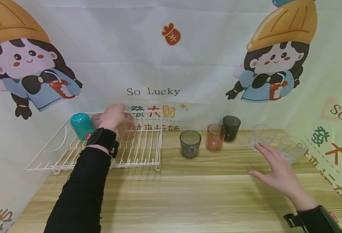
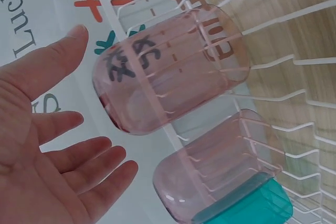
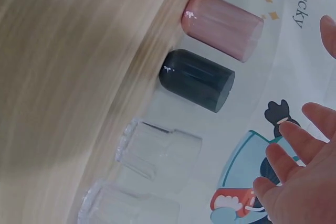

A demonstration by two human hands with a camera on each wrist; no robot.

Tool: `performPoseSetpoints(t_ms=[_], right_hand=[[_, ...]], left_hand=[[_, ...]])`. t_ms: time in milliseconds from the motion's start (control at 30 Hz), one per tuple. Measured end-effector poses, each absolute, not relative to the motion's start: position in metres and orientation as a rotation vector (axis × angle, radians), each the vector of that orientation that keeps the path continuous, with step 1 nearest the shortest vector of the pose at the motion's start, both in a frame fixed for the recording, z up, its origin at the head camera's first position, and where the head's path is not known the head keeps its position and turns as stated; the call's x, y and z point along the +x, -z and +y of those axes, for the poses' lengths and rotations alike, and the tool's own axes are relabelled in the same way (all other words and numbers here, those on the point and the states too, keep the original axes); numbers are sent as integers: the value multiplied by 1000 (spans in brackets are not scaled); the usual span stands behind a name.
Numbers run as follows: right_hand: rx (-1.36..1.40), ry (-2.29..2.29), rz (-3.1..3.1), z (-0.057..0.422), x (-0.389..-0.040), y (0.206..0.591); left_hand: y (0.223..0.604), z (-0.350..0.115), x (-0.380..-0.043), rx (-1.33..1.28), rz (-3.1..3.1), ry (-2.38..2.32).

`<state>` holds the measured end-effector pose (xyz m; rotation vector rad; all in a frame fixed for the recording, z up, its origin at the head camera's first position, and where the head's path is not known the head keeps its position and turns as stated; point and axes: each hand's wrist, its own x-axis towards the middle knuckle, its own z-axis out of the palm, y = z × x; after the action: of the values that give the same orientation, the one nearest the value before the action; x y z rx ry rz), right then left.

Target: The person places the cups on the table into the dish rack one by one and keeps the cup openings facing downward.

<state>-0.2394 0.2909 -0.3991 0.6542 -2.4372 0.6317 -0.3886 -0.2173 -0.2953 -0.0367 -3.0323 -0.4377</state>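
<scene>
In the head view, my left hand point(image 1: 114, 117) is above the back of a white wire dish rack point(image 1: 161, 152). The left wrist view shows its fingers spread and apart from an upside-down pink translucent cup point(image 2: 168, 72) on the wires. Beside that cup are another pink cup point(image 2: 210, 169) and a teal cup point(image 1: 81, 125), also bottom up. My right hand point(image 1: 278, 171) is held over the right side of the table, fingers extended and holding nothing. Nearest to it are two clear glasses point(image 1: 264, 132) point(image 1: 291, 147), partly behind its fingers in the head view.
Upright between rack and clear glasses stand a grey glass point(image 1: 190, 144), a pinkish-orange cup point(image 1: 215, 137) and a dark cup point(image 1: 231, 128). A printed cloth point(image 1: 206, 74) hangs behind the wooden table point(image 1: 182, 197) and along its sides.
</scene>
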Motion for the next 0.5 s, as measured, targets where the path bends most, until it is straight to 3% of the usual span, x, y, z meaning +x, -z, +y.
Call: performPoseSetpoints(t_ms=[500], right_hand=[[634,-585,-2480,299,-243,389]], left_hand=[[286,-216,-384,-44,-3081,406]])
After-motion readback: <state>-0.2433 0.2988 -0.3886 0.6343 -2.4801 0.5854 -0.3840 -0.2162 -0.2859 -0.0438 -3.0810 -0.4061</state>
